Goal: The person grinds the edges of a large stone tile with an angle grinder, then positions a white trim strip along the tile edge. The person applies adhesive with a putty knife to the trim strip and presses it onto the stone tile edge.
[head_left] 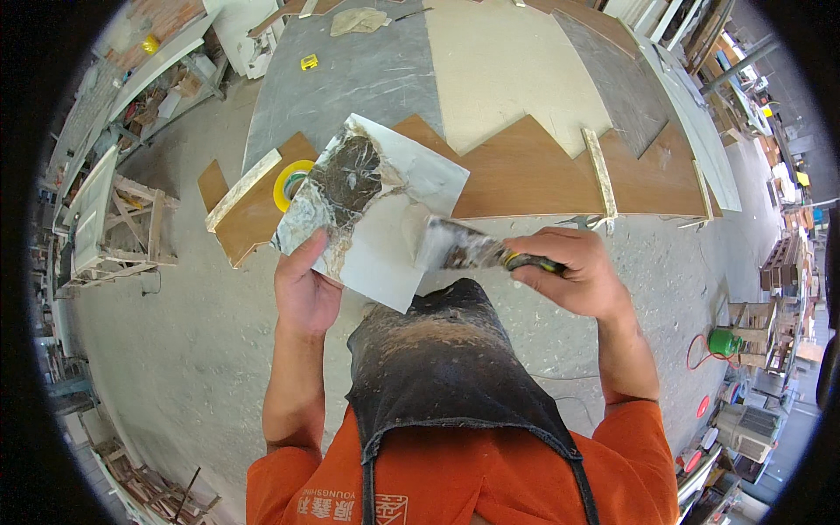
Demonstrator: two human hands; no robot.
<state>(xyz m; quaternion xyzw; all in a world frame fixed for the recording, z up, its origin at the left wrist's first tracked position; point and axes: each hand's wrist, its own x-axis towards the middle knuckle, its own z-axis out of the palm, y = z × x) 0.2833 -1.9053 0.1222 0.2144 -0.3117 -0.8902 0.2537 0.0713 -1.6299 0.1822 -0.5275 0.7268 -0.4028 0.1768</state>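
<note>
My left hand (306,289) grips a white tile (442,171) by its near-left edge, thumb on top. A dark brown, veined marble pattern runs along the tile's left part. In my right hand (569,269) is a putty knife (459,245), held by its dark handle with yellow marks. Its smeared blade meets or hovers just over the tile's right edge; I cannot tell which. Beside the blade is a pale beige smear of paste (413,229) on the tile. A yellow roll of tape (282,185) lies on the bench, left of the tile.
Ahead lie a grey slab (350,96), a beige slab (512,79) and a jagged-edged brown board (516,179) with wooden strips (599,175) across it. A yellow tape measure (309,62) and a cloth-like piece (359,21) rest farther back. A wooden trestle (144,219) stands left; a green tank (724,342) right.
</note>
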